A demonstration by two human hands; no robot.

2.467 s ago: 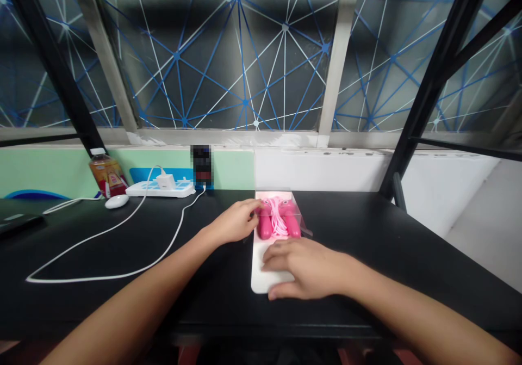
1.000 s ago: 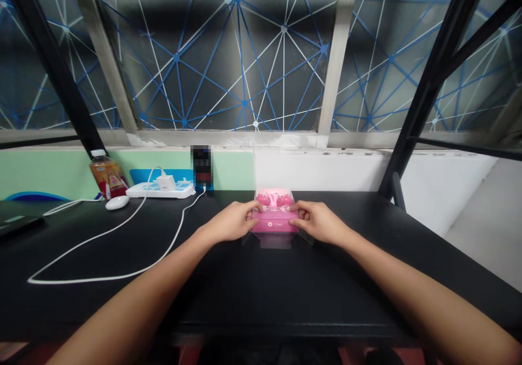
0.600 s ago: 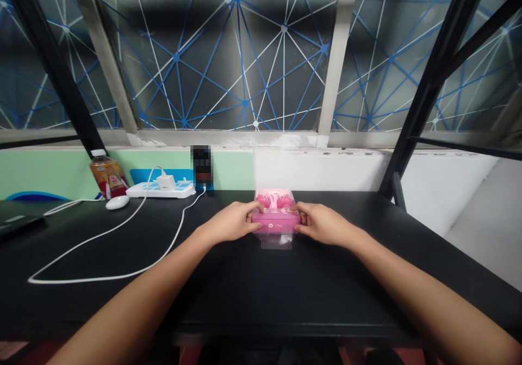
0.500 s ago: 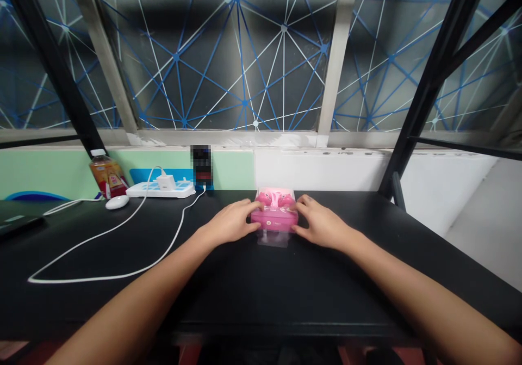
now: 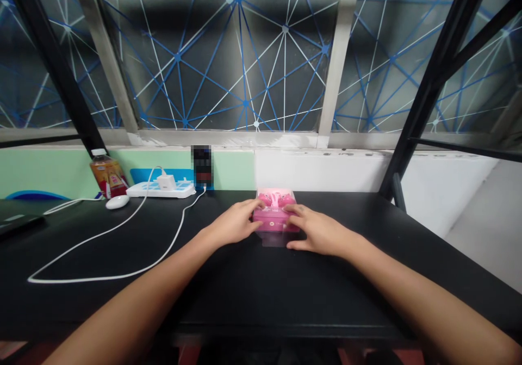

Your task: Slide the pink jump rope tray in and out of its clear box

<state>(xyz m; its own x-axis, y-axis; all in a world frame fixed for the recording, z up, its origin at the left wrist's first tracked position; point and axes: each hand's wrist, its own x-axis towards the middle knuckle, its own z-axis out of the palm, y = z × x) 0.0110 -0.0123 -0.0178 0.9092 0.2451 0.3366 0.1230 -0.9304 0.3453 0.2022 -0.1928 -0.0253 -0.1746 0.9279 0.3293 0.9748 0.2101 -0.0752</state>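
Right hand (image 5: pixel 322 233) slid inward along the pink box (image 5: pixel 274 222) — fingers curled over its front; left hand (image 5: pixel 232 223) clasps the opposite side.

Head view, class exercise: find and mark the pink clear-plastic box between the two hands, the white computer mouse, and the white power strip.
Pink clear-plastic box (image 5: pixel 271 221), head view, point on its pink front panel.
White computer mouse (image 5: pixel 117 202), head view, point on its top shell.
White power strip (image 5: pixel 141 191), head view, point on its top face.
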